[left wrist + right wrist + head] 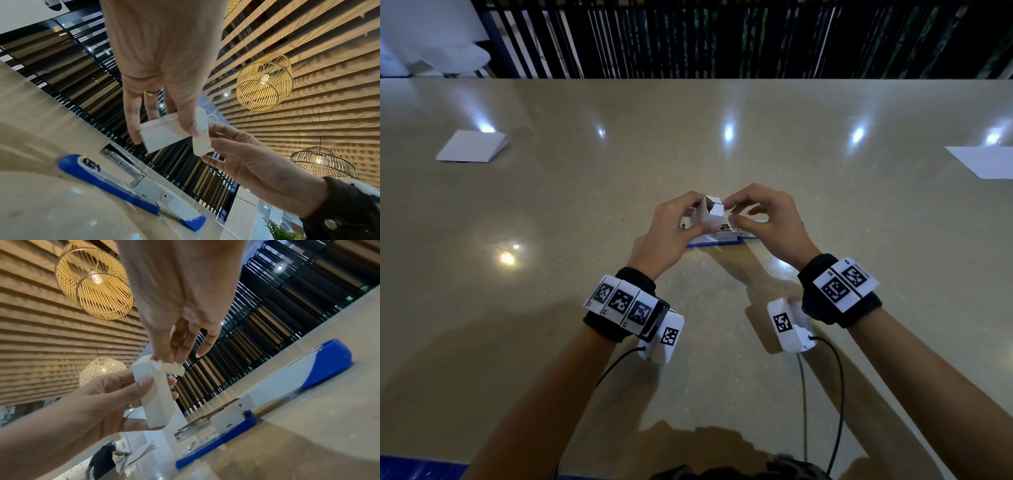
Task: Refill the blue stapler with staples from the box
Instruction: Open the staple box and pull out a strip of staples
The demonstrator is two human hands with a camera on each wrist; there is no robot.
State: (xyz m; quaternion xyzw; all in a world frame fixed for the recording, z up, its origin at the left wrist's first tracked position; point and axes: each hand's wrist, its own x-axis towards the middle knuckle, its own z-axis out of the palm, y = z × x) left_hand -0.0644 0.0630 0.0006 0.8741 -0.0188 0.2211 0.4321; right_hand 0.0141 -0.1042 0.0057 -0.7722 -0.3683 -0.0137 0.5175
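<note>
A small white staple box [710,214] is held above the table, and my left hand [697,214] grips its body between thumb and fingers. My right hand [732,210] pinches the box's open end flap [172,368] with thumb and fingertips. From the left wrist view the box [162,134] shows its plain side, with the flap [200,142] folded out. The blue and white stapler [726,236] lies on the table just under both hands, swung open flat. Its metal staple channel [121,160] faces up. The box's contents are hidden.
The beige table [585,205] stretches wide around the hands. A folded white paper [472,146] lies far left and a white sheet [983,162] far right. A dark slatted railing [722,37] stands beyond the table's far edge. Camera cables trail from both wrists toward my body.
</note>
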